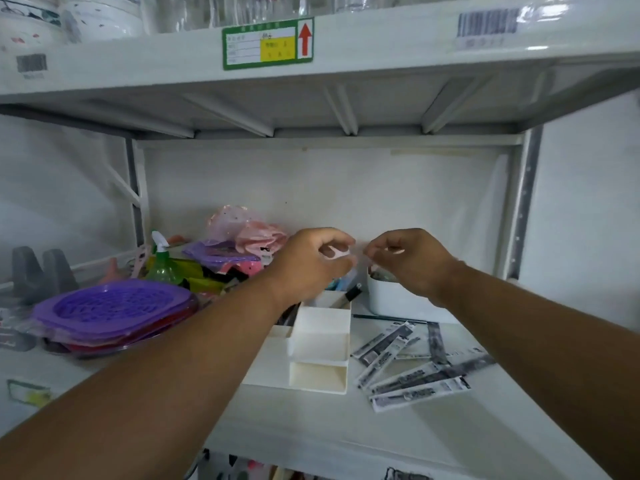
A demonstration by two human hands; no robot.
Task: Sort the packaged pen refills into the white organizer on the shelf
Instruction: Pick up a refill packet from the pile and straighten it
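Grey-printed packaged pen refills (414, 367), fanned loose on the shelf (450, 431) lower right, beside the white organizer (320, 348): likely light, thin, slippery film sleeves, best pinched mid-length; left hand (311, 263) and right hand (407, 261) raised centre-frame, fingers curled, contents indiscernible.

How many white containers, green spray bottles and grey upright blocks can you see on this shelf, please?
White containers: 2 (the white organizer and a round tub)
Green spray bottle: 1
Grey upright blocks: 2
Total: 5
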